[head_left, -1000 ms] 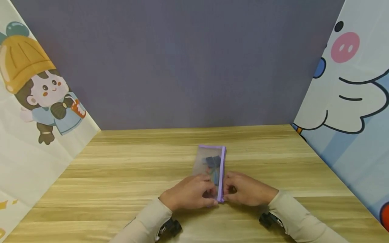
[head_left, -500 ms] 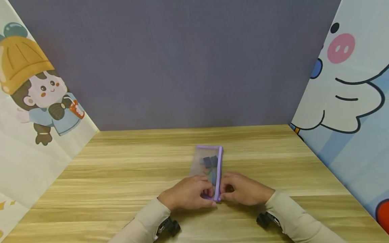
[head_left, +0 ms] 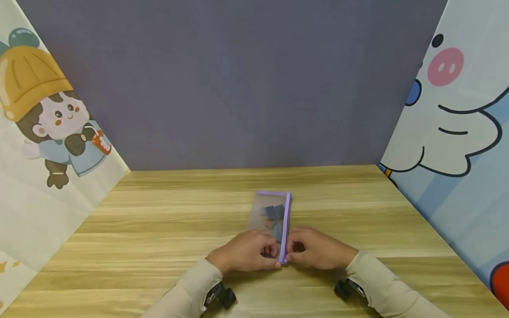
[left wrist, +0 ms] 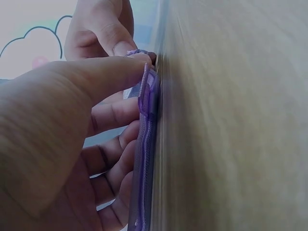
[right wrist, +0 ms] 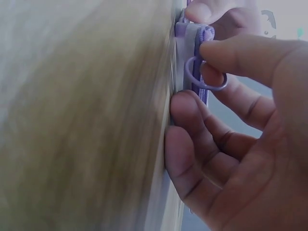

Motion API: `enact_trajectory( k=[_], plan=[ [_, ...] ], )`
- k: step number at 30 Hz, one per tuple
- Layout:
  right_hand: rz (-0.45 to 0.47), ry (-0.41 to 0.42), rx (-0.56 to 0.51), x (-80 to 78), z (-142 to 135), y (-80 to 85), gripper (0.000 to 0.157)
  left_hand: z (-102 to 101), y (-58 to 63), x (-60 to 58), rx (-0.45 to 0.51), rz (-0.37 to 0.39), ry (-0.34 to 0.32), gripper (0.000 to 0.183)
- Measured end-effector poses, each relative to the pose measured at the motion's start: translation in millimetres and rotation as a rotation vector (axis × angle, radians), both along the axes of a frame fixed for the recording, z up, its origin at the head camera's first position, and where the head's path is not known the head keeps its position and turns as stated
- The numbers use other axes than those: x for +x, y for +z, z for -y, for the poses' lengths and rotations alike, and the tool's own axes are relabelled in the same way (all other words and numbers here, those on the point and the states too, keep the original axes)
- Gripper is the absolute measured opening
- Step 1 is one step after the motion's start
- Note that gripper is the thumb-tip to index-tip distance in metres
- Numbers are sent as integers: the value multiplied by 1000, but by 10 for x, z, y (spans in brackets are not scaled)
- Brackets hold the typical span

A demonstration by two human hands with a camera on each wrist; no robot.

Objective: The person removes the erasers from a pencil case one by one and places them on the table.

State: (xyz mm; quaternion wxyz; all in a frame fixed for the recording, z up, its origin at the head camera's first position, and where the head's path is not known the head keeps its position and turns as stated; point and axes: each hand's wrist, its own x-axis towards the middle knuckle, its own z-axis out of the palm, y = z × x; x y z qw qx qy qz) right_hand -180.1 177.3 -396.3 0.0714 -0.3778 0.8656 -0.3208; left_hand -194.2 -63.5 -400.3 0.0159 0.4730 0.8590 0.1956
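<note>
A translucent zip pouch (head_left: 258, 214) with purple edging lies flat on the table, its zipper side facing right. Dark blue and coloured shapes (head_left: 275, 213) show through it; what they are is unclear. My left hand (head_left: 246, 251) pinches the pouch's near corner, the thumb on the purple edge (left wrist: 144, 91) in the left wrist view. Just right of the zipper, my right hand (head_left: 320, 249) pinches the ring-shaped zipper pull (right wrist: 208, 87) between thumb and index finger. Its other fingers are curled, two of them by the tabletop.
The wood-grain table (head_left: 179, 212) extends around the pouch. A grey panel (head_left: 254, 88) stands behind it, with cartoon-printed sheets at the left (head_left: 24, 212) and right (head_left: 477, 194). Dark wrist devices (head_left: 220, 296) sit under both cuffs.
The view shifts slightly, so pouch and hands appear a little further left than a second ago. Both hands stay at the pouch's near end; the zipper shows no clear change.
</note>
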Motion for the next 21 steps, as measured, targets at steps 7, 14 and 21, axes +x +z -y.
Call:
enact_trajectory(
  k=[7,14,21],
  plan=[
    [45,-5,-16,12,12,9,14,10,0,-10,26,69,2,23],
    [63,-14,-34,19,20,14,12,19,-21,-21,42,150,26,27],
    [62,-25,-64,25,23,2,12,5,-53,-20,15,129,76,31]
  ],
)
